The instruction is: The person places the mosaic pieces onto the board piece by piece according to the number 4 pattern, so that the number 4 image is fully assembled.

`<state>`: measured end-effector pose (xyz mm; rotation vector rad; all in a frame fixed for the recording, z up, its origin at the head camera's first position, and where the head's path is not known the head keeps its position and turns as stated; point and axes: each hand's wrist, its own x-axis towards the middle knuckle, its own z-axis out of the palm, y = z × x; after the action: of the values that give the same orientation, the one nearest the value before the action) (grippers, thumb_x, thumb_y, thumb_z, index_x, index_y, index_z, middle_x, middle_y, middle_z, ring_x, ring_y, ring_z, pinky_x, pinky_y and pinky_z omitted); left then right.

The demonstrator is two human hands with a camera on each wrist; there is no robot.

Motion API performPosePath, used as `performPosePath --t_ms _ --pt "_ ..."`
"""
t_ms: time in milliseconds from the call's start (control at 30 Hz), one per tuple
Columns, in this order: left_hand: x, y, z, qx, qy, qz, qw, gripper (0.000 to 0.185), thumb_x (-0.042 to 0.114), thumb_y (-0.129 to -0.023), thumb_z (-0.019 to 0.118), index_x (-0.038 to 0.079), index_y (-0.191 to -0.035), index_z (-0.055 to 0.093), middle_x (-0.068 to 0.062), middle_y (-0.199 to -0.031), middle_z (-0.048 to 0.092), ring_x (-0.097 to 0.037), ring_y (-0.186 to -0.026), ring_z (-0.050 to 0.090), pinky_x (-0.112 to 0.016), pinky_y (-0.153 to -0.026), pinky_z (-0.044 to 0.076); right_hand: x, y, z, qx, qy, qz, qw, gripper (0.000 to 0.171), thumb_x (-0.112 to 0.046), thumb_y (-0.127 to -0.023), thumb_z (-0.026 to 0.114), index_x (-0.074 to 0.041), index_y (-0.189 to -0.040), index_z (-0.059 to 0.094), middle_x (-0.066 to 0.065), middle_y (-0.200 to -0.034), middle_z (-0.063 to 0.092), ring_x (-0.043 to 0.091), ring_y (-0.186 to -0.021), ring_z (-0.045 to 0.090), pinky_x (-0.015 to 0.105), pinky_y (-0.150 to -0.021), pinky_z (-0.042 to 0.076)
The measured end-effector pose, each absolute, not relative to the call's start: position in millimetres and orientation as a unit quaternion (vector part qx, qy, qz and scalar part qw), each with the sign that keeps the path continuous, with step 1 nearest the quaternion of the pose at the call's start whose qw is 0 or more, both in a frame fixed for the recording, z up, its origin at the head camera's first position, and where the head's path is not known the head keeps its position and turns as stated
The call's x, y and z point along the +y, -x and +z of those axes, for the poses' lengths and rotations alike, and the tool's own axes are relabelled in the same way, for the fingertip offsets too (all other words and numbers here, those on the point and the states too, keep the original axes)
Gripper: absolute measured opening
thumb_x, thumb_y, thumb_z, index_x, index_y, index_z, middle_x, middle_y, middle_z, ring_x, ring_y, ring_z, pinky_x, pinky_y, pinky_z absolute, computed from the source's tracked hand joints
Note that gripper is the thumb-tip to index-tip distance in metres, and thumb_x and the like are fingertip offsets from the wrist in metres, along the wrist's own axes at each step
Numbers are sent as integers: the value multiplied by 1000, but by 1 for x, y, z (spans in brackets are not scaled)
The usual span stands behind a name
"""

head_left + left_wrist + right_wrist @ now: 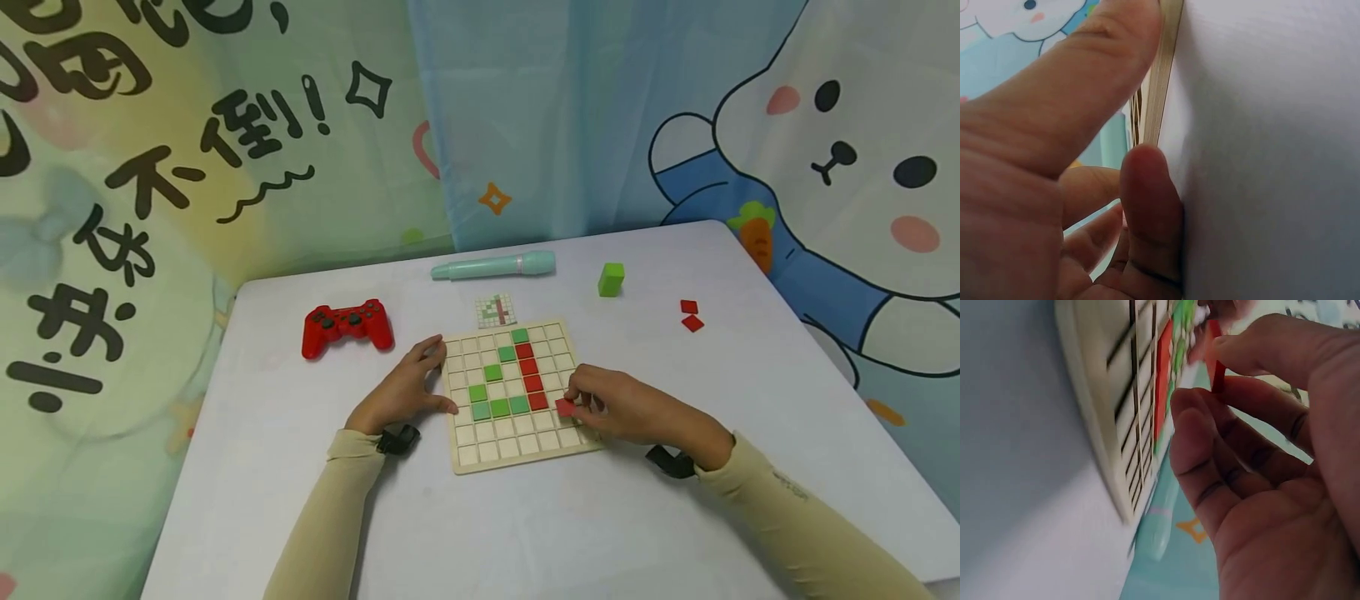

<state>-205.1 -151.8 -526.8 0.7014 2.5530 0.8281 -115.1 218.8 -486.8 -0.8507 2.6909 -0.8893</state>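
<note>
A square wooden grid board [504,447] lies on the table, with green tiles in a stepped line and a row, and a column of red tiles. My left hand [401,387] rests against its left edge, thumb [1116,50] and fingers spread along the side. Over the board's right part, my right hand [626,406] pinches a small red square tile [1213,359] between thumb and fingertips. In the right wrist view this tile stands on edge, apart from the board. Behind the board lies a small pattern card [496,311] with a similar green and red design.
Two loose red tiles [692,322] lie to the right on the white table [480,533]. A green block [611,280] stands behind them. A teal pen-like tube [492,266] lies at the back, and a red game controller [347,327] at the left.
</note>
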Motion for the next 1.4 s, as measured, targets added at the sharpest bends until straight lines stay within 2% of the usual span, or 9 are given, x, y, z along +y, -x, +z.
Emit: performPosePath --t_ms 167,400,800,1000,1100,1200,1300,1400 --pt "-150 205 -528 905 -250 292 184 114 38 -80 94 6 -168 30 -11 -180 21 -36 -166 23 -51 -131 35 201 115 -493 898 317 -286 107 15 -4 -93 77 -13 -100 66 -5 -96 64 6 -83 57 19 -72 53" --pt "-149 206 -527 905 -252 289 183 114 38 -80 95 6 -167 30 -12 -179 21 -36 -166 23 -51 -130 36 187 117 -494 908 313 -247 129 13 -4 -95 72 -11 -99 62 -6 -91 53 4 -81 47 18 -70 45" --pt "-147 207 -524 908 -249 282 184 113 38 -80 94 7 -168 30 -11 -179 21 -35 -166 24 -50 -130 36 179 117 -494 913 318 -227 120 15 -9 -98 75 -14 -92 61 -4 -89 54 5 -77 46 18 -68 43" --pt "-148 207 -523 908 -244 286 186 113 37 -80 94 7 -168 29 -11 -180 20 -35 -167 22 -50 -131 35 179 121 -497 909 319 -237 123 17 -12 -97 78 -15 -90 64 -7 -87 56 6 -79 48 20 -70 46" --pt "-149 206 -523 907 -244 289 185 113 37 -80 94 6 -168 29 -12 -179 20 -36 -167 22 -51 -131 35 180 121 -500 909 309 -250 126 11 -12 -97 78 -16 -93 69 -7 -90 61 4 -81 51 22 -73 50" --pt "-150 204 -524 905 -246 294 187 113 36 -80 94 6 -168 29 -13 -179 20 -36 -166 23 -51 -130 35 185 119 -501 911 285 -267 131 5 -15 -99 77 -15 -103 73 -8 -95 65 2 -85 54 23 -77 53" --pt "-151 204 -523 902 -248 299 188 112 35 -81 94 5 -168 29 -13 -179 20 -37 -166 22 -52 -130 35 197 116 -499 918 251 -289 101 14 -17 -101 74 -12 -114 74 -8 -99 67 2 -87 56 23 -78 54" --pt "-152 204 -522 902 -248 301 185 112 35 -81 94 5 -167 30 -14 -179 20 -37 -166 23 -52 -130 35 221 117 -497 926 204 -316 21 19 -13 -102 72 -10 -120 72 -4 -102 71 6 -86 57 23 -76 54"
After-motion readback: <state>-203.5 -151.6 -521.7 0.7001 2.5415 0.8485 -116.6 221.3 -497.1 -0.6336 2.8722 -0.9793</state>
